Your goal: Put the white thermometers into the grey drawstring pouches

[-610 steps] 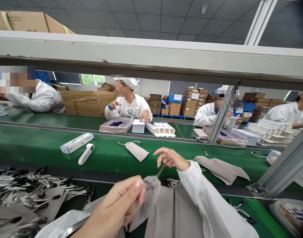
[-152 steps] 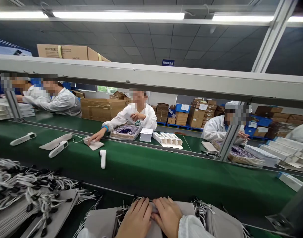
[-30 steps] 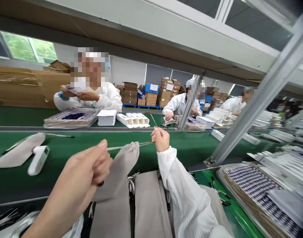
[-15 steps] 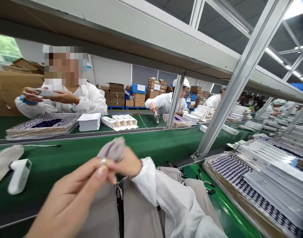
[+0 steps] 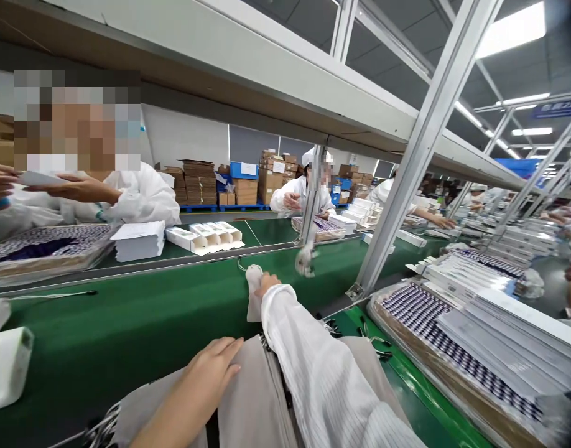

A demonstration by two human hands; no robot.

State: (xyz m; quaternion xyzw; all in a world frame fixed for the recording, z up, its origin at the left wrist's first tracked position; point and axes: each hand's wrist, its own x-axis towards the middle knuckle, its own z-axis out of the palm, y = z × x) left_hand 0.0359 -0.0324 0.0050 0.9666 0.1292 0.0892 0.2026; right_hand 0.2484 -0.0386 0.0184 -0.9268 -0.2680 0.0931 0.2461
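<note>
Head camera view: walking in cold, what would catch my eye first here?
The green conveyor belt running across the middle, with the right hand setting a grey drawstring pouch on it. Nearer, the left hand rests on a stack of grey pouches. Across the belt, a person in a white coat works beside small white boxes.

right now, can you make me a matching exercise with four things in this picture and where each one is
Things:
1. right hand
2. left hand
3. white handheld device
4. open white cartons

Places:
A. far side of the line, beside a stack of white sheets
B. flat on the pile of grey pouches at the near edge
C. on a grey pouch lying on the green belt
D. on the belt at the left edge of the picture

Pairs: 1-C, 2-B, 3-D, 4-A
</note>
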